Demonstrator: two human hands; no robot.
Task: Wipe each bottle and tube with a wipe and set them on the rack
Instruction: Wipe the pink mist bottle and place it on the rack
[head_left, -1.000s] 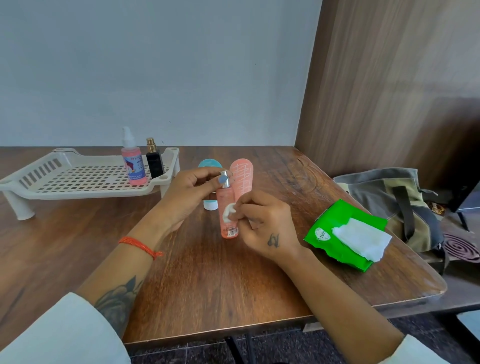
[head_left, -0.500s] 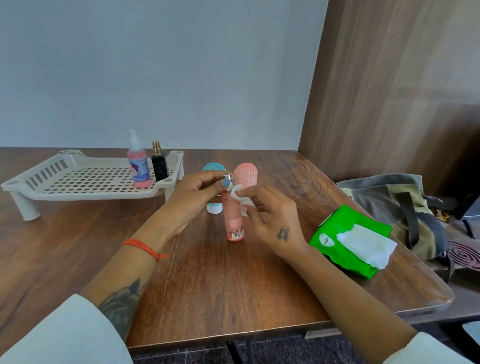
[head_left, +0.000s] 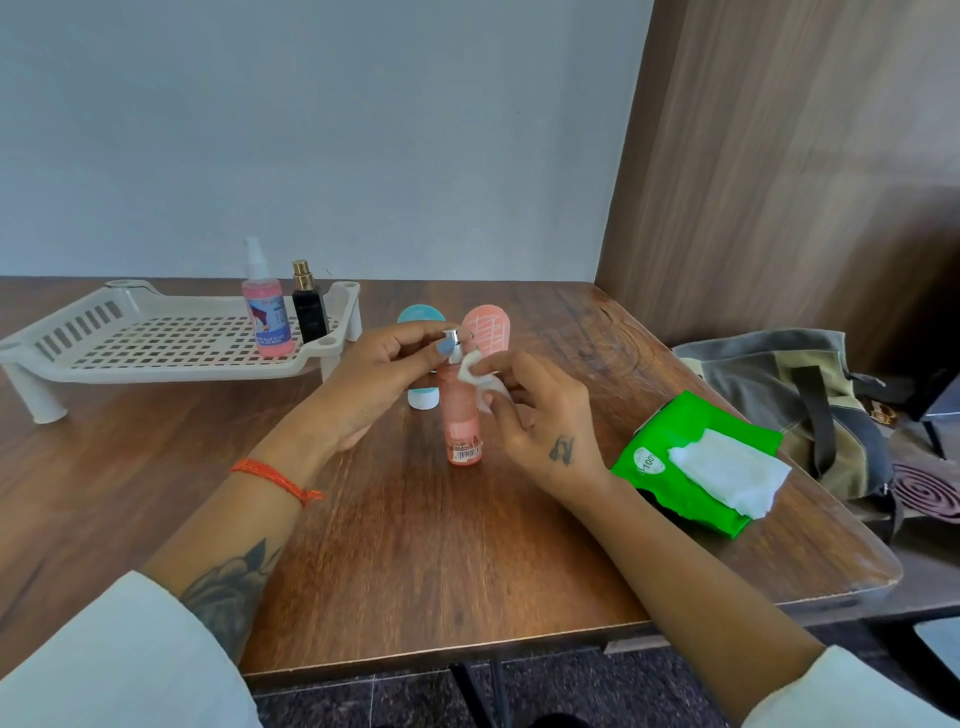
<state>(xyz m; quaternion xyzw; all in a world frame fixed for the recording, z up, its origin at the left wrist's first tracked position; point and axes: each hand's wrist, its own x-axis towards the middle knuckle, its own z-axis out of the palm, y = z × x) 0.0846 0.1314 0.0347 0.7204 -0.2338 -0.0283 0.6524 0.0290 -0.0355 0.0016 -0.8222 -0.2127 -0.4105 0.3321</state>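
Note:
A slim orange-pink spray bottle (head_left: 461, 426) stands upright on the wooden table (head_left: 415, 545). My left hand (head_left: 374, 379) pinches its silver top. My right hand (head_left: 535, 410) pinches a small white wipe (head_left: 475, 371) against the bottle's neck. Behind them stand a pink tube (head_left: 488, 330) and a blue tube (head_left: 418, 317), the blue one partly hidden by my left hand. On the white slotted rack (head_left: 156, 343) at the back left stand a pink spray bottle (head_left: 265, 317) and a black bottle with a gold top (head_left: 308, 309).
A green pack of wipes (head_left: 691, 462) with a white sheet sticking out lies at the table's right edge. A grey-olive bag (head_left: 789, 384) sits beyond that edge. A wood-panel wall rises on the right, a pale wall behind.
My right hand has carried the wipe up from the bottle's lower body to its neck. My left hand has stayed on the silver top. The camera tilted slightly.

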